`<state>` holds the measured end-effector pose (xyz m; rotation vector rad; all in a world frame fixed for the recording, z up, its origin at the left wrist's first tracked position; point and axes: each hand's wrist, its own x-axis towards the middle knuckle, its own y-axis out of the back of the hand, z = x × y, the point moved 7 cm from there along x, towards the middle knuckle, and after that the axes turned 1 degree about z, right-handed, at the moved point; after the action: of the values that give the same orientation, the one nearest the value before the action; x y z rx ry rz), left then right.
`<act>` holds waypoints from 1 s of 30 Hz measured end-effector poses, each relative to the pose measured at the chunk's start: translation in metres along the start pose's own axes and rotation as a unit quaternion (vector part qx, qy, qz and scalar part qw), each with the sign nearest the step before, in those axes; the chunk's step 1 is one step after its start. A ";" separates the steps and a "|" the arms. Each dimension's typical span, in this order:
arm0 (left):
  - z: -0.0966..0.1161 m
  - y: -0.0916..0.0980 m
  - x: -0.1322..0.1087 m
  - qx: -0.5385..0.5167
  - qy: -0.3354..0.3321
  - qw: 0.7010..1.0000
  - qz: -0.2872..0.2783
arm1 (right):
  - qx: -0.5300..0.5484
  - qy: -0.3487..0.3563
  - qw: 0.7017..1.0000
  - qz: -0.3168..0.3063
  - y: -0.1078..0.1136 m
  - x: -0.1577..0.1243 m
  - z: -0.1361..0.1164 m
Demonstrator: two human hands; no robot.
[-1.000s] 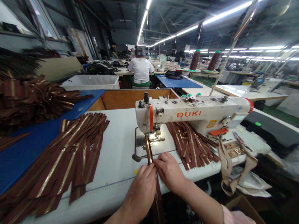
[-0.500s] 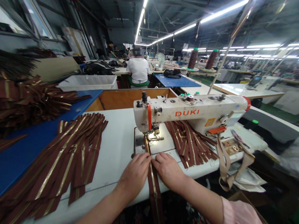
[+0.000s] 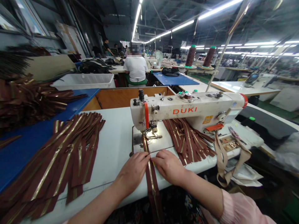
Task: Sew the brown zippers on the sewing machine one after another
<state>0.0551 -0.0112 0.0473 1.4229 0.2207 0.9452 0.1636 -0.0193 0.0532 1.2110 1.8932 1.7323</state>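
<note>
A brown zipper (image 3: 152, 178) with gold teeth runs from under the presser foot of the white sewing machine (image 3: 168, 109) toward me and hangs over the table's front edge. My left hand (image 3: 133, 169) pinches its left edge just in front of the needle plate. On the opposite edge my right hand (image 3: 167, 165) grips the same zipper with curled fingers. The two hands almost meet over the tape. To the left lies a fanned pile of brown zippers (image 3: 58, 155); another bunch of zippers (image 3: 190, 140) rests under the machine arm.
A blue surface (image 3: 46, 130) at left carries a big heap of zippers (image 3: 28, 99). Scissors (image 3: 234, 133), a parts tray (image 3: 231, 143) and a beige strap (image 3: 221, 165) sit at right. Thread cones (image 3: 191, 56) stand behind. A person in a white shirt (image 3: 135, 67) sits ahead.
The view has shifted slightly to the right. My right hand's fingers have curled in more beside the zipper; my left hand keeps nearly the same place on it.
</note>
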 end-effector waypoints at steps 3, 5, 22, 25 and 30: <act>-0.001 -0.001 0.000 0.005 0.003 1.000 -0.007 | -0.018 0.022 1.000 -0.009 -0.001 0.003 -0.006; 0.000 -0.002 0.000 0.007 0.000 1.000 -0.009 | -0.037 0.032 0.999 -0.016 -0.003 0.005 -0.008; 0.002 0.003 0.002 0.062 -0.035 0.997 -0.008 | -0.068 0.043 0.997 -0.014 -0.008 -0.001 -0.005; -0.001 -0.003 -0.001 0.073 -0.056 0.995 -0.035 | -0.074 0.048 0.996 -0.016 -0.007 0.001 -0.006; -0.004 -0.006 -0.005 0.065 -0.062 0.995 -0.051 | -0.072 0.046 0.996 -0.030 -0.008 0.002 -0.005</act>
<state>0.0522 -0.0103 0.0390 1.5686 0.2627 0.7683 0.1554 -0.0206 0.0475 1.0286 1.8006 1.8865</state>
